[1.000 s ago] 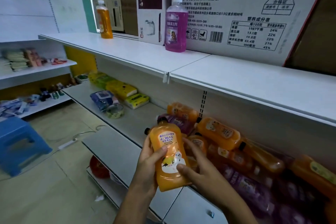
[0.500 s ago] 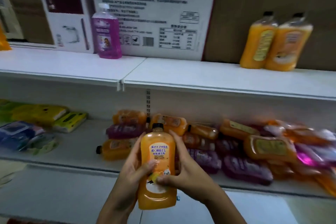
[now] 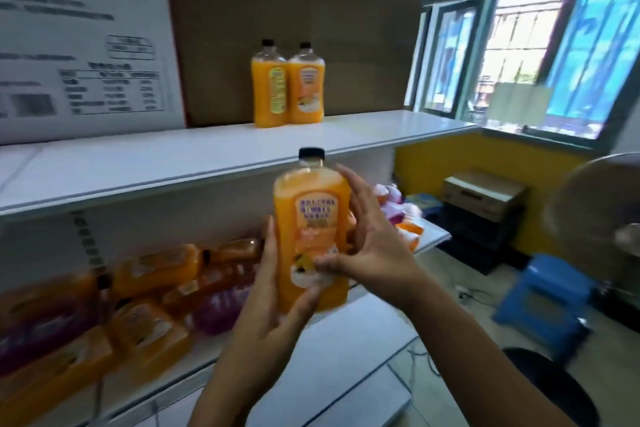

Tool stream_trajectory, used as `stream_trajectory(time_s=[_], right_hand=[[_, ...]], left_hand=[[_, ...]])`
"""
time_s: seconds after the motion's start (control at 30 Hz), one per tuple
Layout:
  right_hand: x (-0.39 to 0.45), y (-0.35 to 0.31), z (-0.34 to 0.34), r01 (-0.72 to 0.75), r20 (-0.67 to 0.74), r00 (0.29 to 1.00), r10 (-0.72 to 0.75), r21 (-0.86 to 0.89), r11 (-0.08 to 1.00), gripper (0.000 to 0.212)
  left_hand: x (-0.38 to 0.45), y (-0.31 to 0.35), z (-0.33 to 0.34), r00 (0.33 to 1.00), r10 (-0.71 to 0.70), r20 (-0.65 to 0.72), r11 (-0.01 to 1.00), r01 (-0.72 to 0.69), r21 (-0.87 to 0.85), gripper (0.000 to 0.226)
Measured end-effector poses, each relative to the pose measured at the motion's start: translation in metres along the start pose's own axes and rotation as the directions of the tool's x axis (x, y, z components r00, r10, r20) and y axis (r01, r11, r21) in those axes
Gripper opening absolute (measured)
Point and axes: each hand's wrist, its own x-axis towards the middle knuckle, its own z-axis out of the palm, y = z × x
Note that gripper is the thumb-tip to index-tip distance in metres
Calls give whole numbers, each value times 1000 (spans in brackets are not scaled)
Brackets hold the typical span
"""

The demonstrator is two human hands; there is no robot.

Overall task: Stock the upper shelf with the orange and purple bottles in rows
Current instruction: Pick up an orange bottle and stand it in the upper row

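Note:
I hold an orange bottle (image 3: 311, 218) with a black cap upright in front of the shelves. My left hand (image 3: 273, 302) grips its lower left side and my right hand (image 3: 367, 246) wraps its right side. The bottle's cap is level with the front edge of the white upper shelf (image 3: 173, 163). Two orange bottles (image 3: 287, 87) stand side by side at the back of that shelf against brown cardboard. On the shelf below lie several orange bottles (image 3: 145, 329) and purple bottles (image 3: 218, 308) in a heap.
A white printed carton (image 3: 79, 45) and a brown cardboard sheet (image 3: 294, 10) lean at the back of the upper shelf. To the right are windows (image 3: 519, 55), a blue stool (image 3: 547, 298), a fan (image 3: 595, 211) and a cardboard box (image 3: 485, 194).
The view has swung right along the shelves, bringing the two standing orange bottles to the centre. The held bottle has risen from the lower shelf's level to the upper shelf's edge.

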Motion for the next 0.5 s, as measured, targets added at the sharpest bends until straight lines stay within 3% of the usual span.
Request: stream_trajectory(time_s=[0.2, 0.4, 0.5], right_hand=[[26, -21, -44, 117, -38, 992, -120, -63, 991, 102], [66, -22, -116, 220, -60, 972, -225, -90, 971, 95], [91, -20, -162, 281, -65, 953, -297, -186, 941, 96]], left_hand=[[54, 31, 15, 980, 193, 44, 937, -197, 290, 94], [128, 54, 59, 972, 227, 64, 920, -236, 312, 95], [175, 61, 88, 962, 269, 45, 903, -268, 337, 96]])
